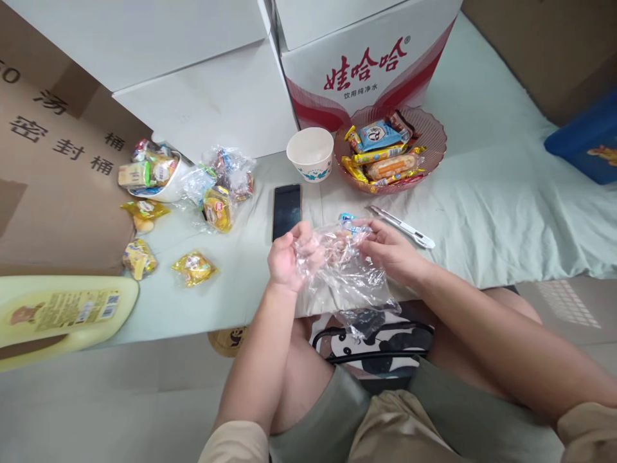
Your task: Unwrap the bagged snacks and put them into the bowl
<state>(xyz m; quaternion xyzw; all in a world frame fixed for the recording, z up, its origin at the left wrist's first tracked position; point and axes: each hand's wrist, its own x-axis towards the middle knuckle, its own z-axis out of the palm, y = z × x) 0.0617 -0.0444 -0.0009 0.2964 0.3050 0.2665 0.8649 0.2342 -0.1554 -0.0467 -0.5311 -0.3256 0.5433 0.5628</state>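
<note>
Between my two hands, over the near edge of the cloth-covered surface, is a crumpled clear plastic bag (357, 276). My left hand (288, 258) is closed on the bag's left side. Its right side is gripped by my right hand (388, 249), with the fingers partly behind the film. A small blue-and-white wrapper (348, 220) shows by my right fingertips; whether it is inside the bag or behind it I cannot tell. Beyond my left hand lies a dark phone (286, 211). A white utility knife (407, 230) rests just past my right hand.
A pink ribbed bowl (436, 151) of wrapped snacks stands beside a white paper cup (311, 153). Several wrapped snacks (194, 267) and clear bags (231, 170) lie left, near a filled white container (176, 180). Boxes (357, 83) line the back; a yellow bottle (67, 315) is front left.
</note>
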